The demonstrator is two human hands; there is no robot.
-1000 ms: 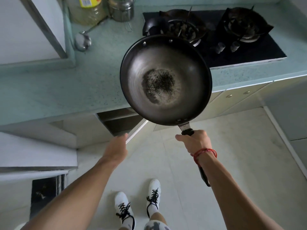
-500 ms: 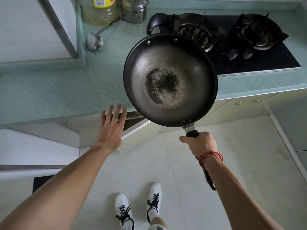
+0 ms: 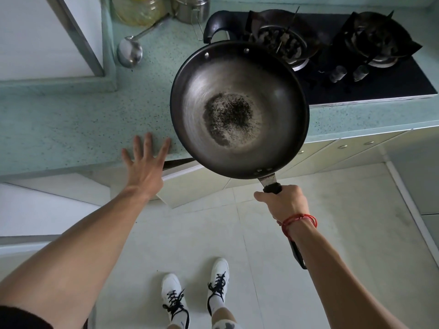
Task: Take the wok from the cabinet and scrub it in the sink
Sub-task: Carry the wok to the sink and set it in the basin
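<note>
Grips black handle (image 3: 272, 187) of round dark metal wok (image 3: 237, 74) in right hand (image 3: 283, 203), over speckled pale-green countertop (image 3: 71, 129); spreads left hand (image 3: 145, 165), fingers apart, empty.

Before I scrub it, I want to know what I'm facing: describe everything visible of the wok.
The wok is round dark metal, its inside worn grey with a patch of black specks at the bottom. Rivets show near the rim. The right hand grips its black handle, holding it in the air above the counter edge.
</note>
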